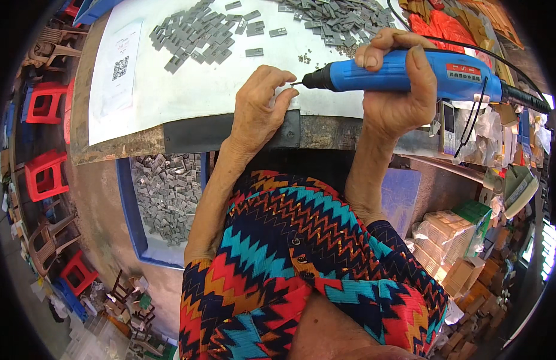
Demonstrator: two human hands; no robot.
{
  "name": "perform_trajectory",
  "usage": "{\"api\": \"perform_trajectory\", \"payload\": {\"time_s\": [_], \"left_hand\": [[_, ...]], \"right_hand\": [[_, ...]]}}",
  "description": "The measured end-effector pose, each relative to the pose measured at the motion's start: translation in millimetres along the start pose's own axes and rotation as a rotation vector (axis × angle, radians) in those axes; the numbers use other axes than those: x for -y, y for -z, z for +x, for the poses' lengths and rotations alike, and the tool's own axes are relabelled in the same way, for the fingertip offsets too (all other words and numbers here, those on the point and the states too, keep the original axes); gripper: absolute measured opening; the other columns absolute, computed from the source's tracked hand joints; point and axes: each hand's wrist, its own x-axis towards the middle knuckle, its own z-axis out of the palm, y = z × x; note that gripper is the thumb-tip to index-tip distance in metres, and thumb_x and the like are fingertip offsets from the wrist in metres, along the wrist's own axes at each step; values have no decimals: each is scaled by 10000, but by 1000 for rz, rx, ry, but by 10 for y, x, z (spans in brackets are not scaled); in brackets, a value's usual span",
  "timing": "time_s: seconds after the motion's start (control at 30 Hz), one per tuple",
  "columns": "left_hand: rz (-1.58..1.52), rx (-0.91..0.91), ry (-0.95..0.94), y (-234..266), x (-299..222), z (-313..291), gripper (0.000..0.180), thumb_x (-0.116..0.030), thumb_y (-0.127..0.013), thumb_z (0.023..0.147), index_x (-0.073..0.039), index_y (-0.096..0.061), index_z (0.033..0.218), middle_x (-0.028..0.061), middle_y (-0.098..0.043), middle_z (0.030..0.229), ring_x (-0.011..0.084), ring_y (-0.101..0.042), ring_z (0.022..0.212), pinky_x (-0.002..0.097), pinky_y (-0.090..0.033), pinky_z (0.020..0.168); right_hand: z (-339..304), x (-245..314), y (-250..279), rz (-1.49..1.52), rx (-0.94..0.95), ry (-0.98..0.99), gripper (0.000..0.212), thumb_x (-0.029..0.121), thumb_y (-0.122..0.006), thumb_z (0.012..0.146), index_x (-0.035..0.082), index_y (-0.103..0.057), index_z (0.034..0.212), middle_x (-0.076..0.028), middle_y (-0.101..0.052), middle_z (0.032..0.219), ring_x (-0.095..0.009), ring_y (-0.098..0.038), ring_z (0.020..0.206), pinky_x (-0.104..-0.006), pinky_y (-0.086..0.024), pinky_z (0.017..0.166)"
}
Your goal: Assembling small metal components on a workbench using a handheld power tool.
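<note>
My right hand (401,90) is wrapped round a blue electric screwdriver (374,72), which lies almost level with its black nose toward the left. The thin bit ends beside the thumb and forefinger of my left hand (260,105). Those fingers are pinched close together at the bit's tip; whatever sits between them is too small to name. Beyond my left hand, many flat grey rectangular pieces (207,37) are spread over the white sheet (230,96). A second heap of grey pieces (341,18) lies past the screwdriver, with tiny screws (304,58) scattered near its nose.
Below the table edge at left stands a blue bin (131,207) full of small grey parts (167,192). A phone (448,128) rests at the table's right. The screwdriver's black cable (524,97) runs off right. Red stools (47,174) stand at far left, cardboard boxes (461,273) at lower right.
</note>
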Motion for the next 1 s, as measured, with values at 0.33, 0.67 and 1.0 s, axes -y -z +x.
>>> {"api": "perform_trajectory", "payload": {"time_s": [0.33, 0.67, 1.0], "left_hand": [[-44, 0, 44, 12, -26, -10, 93, -3, -639, 743, 7, -609, 830, 50, -581, 783, 104, -486, 609, 235, -400, 551], [-72, 4, 70, 27, -18, -29, 67, -11, -636, 751, -1, -609, 811, 38, -579, 767, 92, -494, 616, 227, -398, 554], [3, -40, -33, -9, -25, -24, 69, 29, -616, 726, -3, -578, 774, 92, -561, 723, 194, -548, 610, 300, -434, 537]], "right_hand": [[-4, 5, 0, 36, 1, -10, 282, 182, -513, 812, -41, -549, 979, -215, -557, 846, -222, -530, 638, -384, -415, 640], [-22, 6, -24, 17, -13, -16, 295, 191, -521, 804, -40, -544, 985, -214, -554, 840, -218, -526, 628, -380, -413, 639], [-32, 18, -42, -106, 159, 53, 289, 156, -456, 822, -25, -528, 1036, -220, -553, 847, -208, -519, 628, -385, -425, 618]]}}
